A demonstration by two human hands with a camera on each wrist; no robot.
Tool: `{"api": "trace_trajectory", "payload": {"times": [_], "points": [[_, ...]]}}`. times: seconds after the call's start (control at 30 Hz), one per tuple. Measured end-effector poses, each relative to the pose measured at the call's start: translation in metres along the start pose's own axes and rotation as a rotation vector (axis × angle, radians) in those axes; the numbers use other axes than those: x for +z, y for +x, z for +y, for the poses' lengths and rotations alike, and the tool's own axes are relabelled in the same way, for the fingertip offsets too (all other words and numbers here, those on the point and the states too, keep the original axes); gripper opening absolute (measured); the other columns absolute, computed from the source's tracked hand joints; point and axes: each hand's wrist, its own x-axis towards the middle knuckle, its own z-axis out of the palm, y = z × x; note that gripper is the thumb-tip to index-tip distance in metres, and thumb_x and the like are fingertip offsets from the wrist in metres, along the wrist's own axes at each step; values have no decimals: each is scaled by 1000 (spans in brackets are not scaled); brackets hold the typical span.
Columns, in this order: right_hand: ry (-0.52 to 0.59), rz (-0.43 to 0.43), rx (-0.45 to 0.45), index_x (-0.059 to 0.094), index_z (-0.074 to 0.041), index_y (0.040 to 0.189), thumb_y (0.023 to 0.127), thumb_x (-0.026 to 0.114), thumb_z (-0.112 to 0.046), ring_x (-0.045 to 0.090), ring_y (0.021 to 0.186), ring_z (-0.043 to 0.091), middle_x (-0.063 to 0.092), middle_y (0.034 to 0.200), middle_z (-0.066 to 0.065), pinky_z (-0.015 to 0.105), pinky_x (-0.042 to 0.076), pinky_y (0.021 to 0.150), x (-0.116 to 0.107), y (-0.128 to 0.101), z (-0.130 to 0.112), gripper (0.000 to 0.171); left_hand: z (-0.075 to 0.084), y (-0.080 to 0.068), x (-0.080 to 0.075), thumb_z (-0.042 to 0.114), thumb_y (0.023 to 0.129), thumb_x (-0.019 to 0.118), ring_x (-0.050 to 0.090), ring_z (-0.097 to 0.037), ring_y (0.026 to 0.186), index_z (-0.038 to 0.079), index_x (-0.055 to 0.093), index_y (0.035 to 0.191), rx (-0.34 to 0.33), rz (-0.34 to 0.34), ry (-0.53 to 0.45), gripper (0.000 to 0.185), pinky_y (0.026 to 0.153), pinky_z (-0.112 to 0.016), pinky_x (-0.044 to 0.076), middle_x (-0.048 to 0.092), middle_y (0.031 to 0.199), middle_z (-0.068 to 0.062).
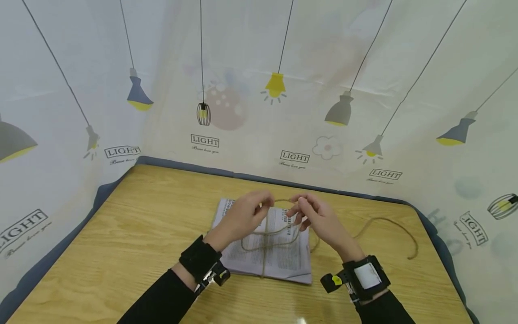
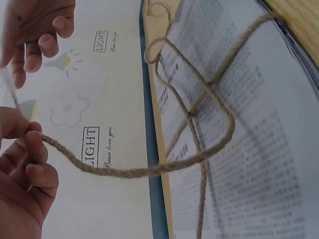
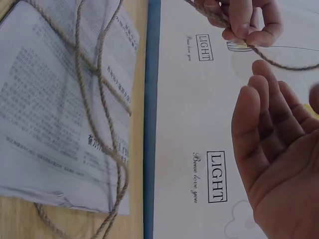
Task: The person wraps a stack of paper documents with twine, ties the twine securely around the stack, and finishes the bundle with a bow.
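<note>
A stack of printed newspaper (image 1: pixel 283 265) lies on the table, with brown twine (image 1: pixel 264 258) crossed over it and more twine looped loosely on top. Above its far edge, my left hand (image 1: pixel 244 216) pinches a length of twine between thumb and fingers; a slack strand (image 2: pixel 119 172) hangs from that grip toward the paper. My right hand (image 1: pixel 323 222) is raised just to the right, its fingers (image 3: pixel 249 107) spread and extended, palm showing in the right wrist view. The twine arcs from the left fingertips toward the right hand's fingers.
A loose tail of twine (image 1: pixel 380 219) curls over the wooden table (image 1: pixel 162 202) to the right of the stack. Behind the table hangs a pale sheet (image 1: pixel 251 148) printed with lamps. A dark blue edge (image 1: pixel 202 169) borders the tabletop.
</note>
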Motion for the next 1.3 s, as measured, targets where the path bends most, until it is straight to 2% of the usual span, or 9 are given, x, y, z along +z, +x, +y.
{"api": "trace_trajectory", "payload": {"times": [0.1, 0.23, 0.43, 0.63, 0.77, 0.87, 1.03, 1.17, 1.3], "points": [[-30, 33, 23, 54, -3, 124, 108, 34, -31, 62, 74, 25, 65, 100, 22, 35, 56, 63, -1, 0, 7, 38, -6, -2, -2, 13, 100, 54, 52, -5, 72, 18, 68, 106, -18, -4, 16, 17, 63, -21, 44, 68, 102, 3], [-153, 43, 76, 59, -6, 117, 106, 42, -24, 64, 78, 25, 67, 95, 15, 35, 56, 70, 1, -1, 24, 27, -14, -6, -5, 13, 99, 54, 51, -5, 70, 18, 71, 109, -68, -14, 73, 21, 62, -21, 43, 70, 101, 1], [-324, -31, 91, 64, -6, 111, 102, 51, -16, 65, 87, 27, 70, 97, 12, 27, 51, 72, 16, -3, 45, 19, -29, -11, -5, 7, 93, 60, 59, -9, 77, 17, 73, 105, -97, -62, 176, 20, 66, -25, 47, 70, 90, 4], [-582, -63, 30, 71, -12, 105, 96, 61, -14, 60, 83, 10, 71, 100, 2, 25, 48, 71, 37, 0, 52, 13, -38, -14, -1, 21, 92, 68, 63, -9, 81, 19, 76, 95, -152, -73, 225, 9, 72, -27, 49, 72, 88, 6], [-826, -19, -55, 75, -16, 98, 92, 65, -15, 66, 82, 9, 73, 94, -3, 27, 52, 72, 50, 3, 57, 11, -41, -16, 4, 26, 95, 64, 60, -6, 77, 19, 76, 98, -154, -74, 212, 14, 71, -26, 49, 72, 90, 6], [-960, 0, -108, 77, -18, 93, 90, 68, -16, 67, 78, 11, 74, 86, -4, 30, 53, 72, 56, 3, 58, 9, -43, -17, 8, 28, 97, 60, 56, -4, 71, 20, 74, 99, -158, -85, 207, 16, 69, -25, 47, 70, 86, 9], [-1008, -18, -160, 78, -16, 92, 89, 68, -15, 65, 77, 14, 73, 83, -2, 36, 51, 76, 66, 2, 61, 10, -47, -21, 15, 30, 100, 55, 50, -5, 65, 20, 70, 101, -180, -151, 219, 18, 62, -23, 42, 61, 77, 12], [-1012, -15, -154, 78, -16, 99, 90, 67, -17, 64, 78, 14, 74, 85, -2, 35, 50, 74, 73, 2, 66, 14, -52, -26, 20, 25, 96, 62, 48, -5, 64, 22, 64, 88, -171, -234, 192, 9, 61, -23, 41, 57, 74, 12], [-1010, 4, -125, 77, -18, 103, 91, 67, -18, 65, 81, 15, 74, 88, -2, 35, 50, 74, 76, 1, 71, 16, -51, -30, 23, 23, 91, 68, 50, -6, 66, 23, 58, 80, -150, -272, 192, 16, 63, -24, 42, 58, 74, 11]]}}
